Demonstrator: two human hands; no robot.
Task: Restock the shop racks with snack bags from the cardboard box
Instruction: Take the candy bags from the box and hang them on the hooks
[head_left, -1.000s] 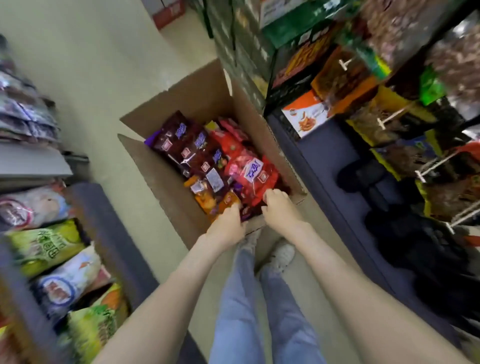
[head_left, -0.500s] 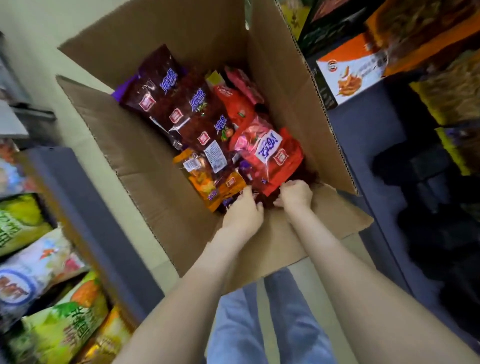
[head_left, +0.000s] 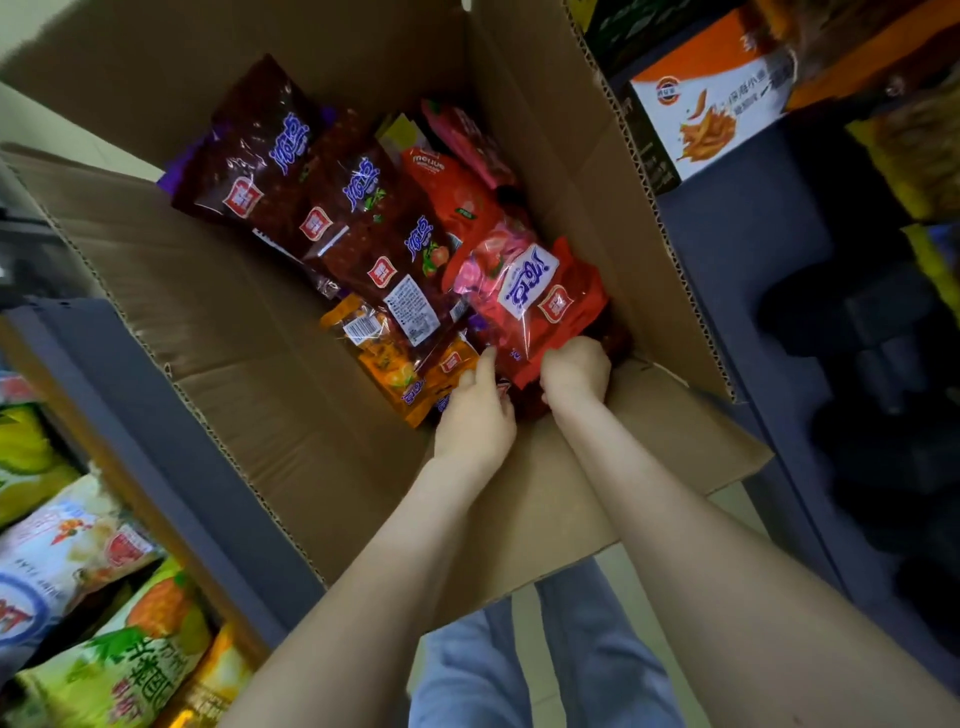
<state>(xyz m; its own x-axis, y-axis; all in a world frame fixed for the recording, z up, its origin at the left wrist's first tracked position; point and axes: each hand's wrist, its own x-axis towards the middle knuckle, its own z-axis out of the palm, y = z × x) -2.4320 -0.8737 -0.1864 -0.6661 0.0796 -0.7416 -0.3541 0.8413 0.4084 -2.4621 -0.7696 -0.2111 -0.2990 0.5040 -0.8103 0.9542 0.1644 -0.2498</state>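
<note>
Cardboard box (head_left: 260, 322) on the floor between two racks, flaps splayed, snack bags heaped inside. Closer and larger in view than half a second ago (head lowered toward it, it seems). Both hands inside, at the near end of the pile, side by side and almost touching.

Right hand (head_left: 575, 371): fingers curled over the near corner of the red snack bag (head_left: 530, 291), gripping it. Half a second ago only at the flap's edge, just short of that bag.

Left hand (head_left: 475, 415): one digit stretched up along the red bag's near-left edge, the rest curled under and hidden. Grip or mere touch, cannot tell. Shifted right since the earlier frame, off the orange snack bag (head_left: 400, 364) and toward the red one.

Red bag on top of the pile, against the box's right wall, not lifted. Dark maroon bags (head_left: 249, 150) overlapping in a row toward the far left corner, unmoved.

Left rack (head_left: 156, 457) with green chip bags (head_left: 130, 670). Right rack (head_left: 727, 249) carrying an orange-and-white carton (head_left: 711, 104). Blue jeans (head_left: 519, 675) below the forearms.
</note>
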